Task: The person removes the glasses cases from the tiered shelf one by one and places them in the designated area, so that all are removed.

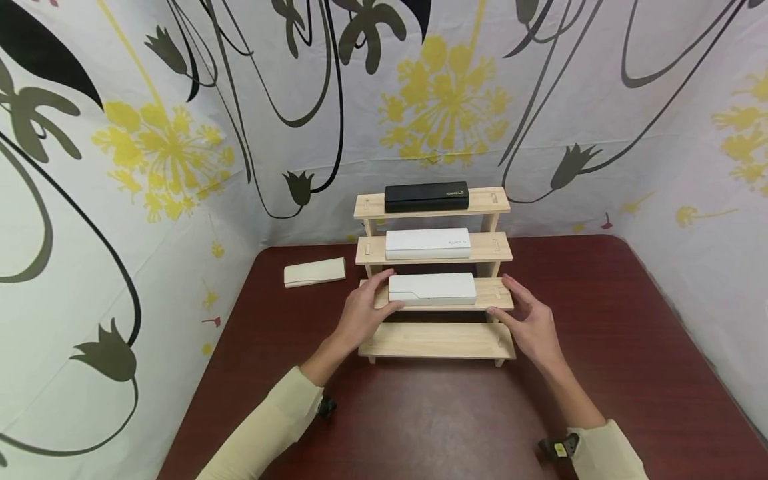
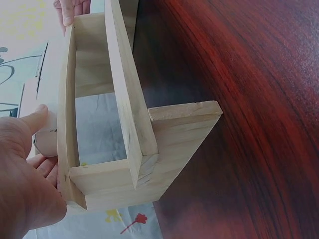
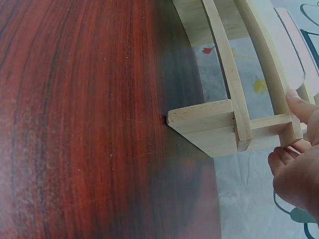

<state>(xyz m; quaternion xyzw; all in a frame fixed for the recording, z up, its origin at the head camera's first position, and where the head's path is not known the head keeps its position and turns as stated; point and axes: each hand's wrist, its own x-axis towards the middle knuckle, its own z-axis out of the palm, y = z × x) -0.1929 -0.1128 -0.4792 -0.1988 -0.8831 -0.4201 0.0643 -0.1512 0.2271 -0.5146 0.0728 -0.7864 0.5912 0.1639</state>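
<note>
A tiered wooden display stand [image 1: 438,340] stands on the table. On its second tier from the bottom lies a white glasses case [image 1: 432,288], its left end between the thumb and fingers of my left hand [image 1: 361,312]. The left wrist view shows the thumb on the case [image 2: 47,142] and the other fingers curled close to the shelf end. My right hand [image 1: 531,323] grips the right end of that same tier, thumb at the front edge and fingers farther back. In the right wrist view, the right hand's [image 3: 299,164] fingertips curl around the shelf corner.
Another white case [image 1: 428,244] rests one tier higher, and a black case [image 1: 427,197] sits on top. A folded cream cloth [image 1: 315,273] lies left of the stand on the dark red table [image 1: 420,420]. A patterned fabric backdrop [image 1: 336,153] rises behind the table.
</note>
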